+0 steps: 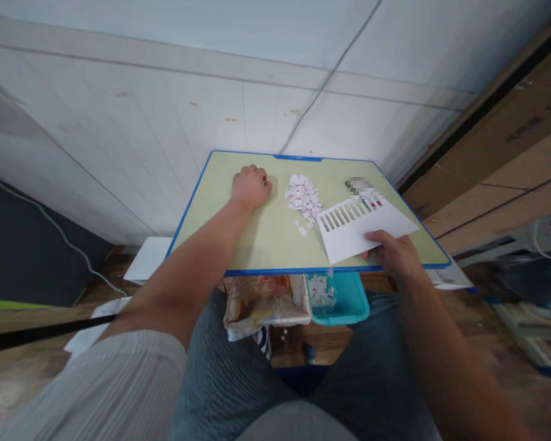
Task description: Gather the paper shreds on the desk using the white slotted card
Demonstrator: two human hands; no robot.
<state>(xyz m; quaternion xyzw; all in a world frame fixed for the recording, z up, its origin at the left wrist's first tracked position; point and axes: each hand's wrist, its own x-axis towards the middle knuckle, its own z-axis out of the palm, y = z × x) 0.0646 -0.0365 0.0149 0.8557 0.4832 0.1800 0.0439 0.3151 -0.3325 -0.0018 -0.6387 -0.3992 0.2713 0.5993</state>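
My right hand [397,248] grips the near edge of a white card [349,240], thumb on top. A row of narrow slots runs along the card's far side; most show the tabletop's colour, and two at the right end look red. Resting on the left part of the pale yellow-green table [270,245], my left hand [251,187] has its fingers curled in; whatever they may hold is hidden. Between the hands lies a pile of small whitish pieces [303,195], with a few loose ones nearer me. The card's left corner is close to this pile.
Beyond the card sits a blurred-out object [360,185]. Below the table's blue front edge are a turquoise bin [349,303] with whitish bits and a patterned, plastic-looking bag [266,309]. A white wall [165,116] stands behind; cardboard boxes [500,159] rise at right.
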